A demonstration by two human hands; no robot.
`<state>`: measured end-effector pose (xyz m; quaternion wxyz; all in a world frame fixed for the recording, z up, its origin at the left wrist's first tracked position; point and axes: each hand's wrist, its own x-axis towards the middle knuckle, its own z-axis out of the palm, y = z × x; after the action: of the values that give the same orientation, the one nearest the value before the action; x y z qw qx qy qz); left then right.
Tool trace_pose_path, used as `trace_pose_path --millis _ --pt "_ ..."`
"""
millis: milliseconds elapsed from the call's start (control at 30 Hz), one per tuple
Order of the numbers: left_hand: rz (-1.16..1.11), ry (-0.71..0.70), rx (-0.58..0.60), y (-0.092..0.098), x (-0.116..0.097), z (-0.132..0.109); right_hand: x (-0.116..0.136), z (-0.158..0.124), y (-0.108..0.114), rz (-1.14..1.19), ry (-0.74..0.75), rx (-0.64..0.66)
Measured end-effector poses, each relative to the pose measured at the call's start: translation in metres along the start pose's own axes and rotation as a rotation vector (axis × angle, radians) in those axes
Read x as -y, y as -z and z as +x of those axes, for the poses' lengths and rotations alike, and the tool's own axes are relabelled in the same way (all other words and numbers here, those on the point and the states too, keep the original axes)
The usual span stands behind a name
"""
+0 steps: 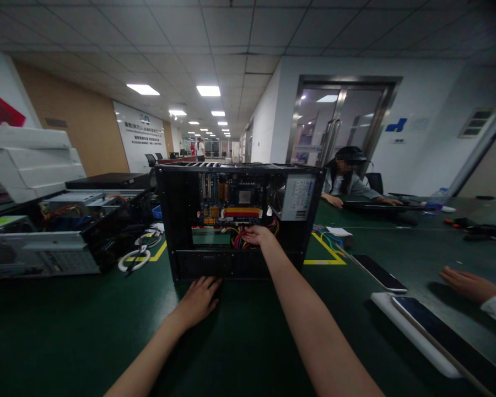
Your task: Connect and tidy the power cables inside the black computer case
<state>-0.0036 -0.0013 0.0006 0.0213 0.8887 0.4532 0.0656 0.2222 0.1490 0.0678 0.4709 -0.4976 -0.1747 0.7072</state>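
A black computer case point(240, 264) stands upright on the green table, its open side facing me. Inside it are a motherboard point(244, 184) with red and yellow memory slots and a silver power supply point(300, 197) at the upper right. My right hand point(257, 235) reaches into the case, fingers closed on a bundle of colored power cables point(238, 239) below the motherboard. My left hand point(198, 300) lies flat on the table with its fingers spread, fingertips by the front bottom edge of the case.
Opened computer cases point(62, 248) and a white coiled cable point(134, 260) are at the left. On the right lie phones point(380, 271), a white power bank-like slab point(413, 331) and another person's hand point(471, 284). A person in a dark cap point(349, 176) sits across the table.
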Motion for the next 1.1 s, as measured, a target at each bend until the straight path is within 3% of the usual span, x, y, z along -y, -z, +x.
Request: trace_pose_path --millis 467,1100 --pt "-0.023 -0.002 -0.007 0.000 0.000 -0.001 0.001 0.005 0.000 0.004 0.062 -0.044" --pt "-0.022 0.009 0.004 0.000 -0.001 0.001 0.001 -0.005 -0.003 -0.038 0.086 -0.006"
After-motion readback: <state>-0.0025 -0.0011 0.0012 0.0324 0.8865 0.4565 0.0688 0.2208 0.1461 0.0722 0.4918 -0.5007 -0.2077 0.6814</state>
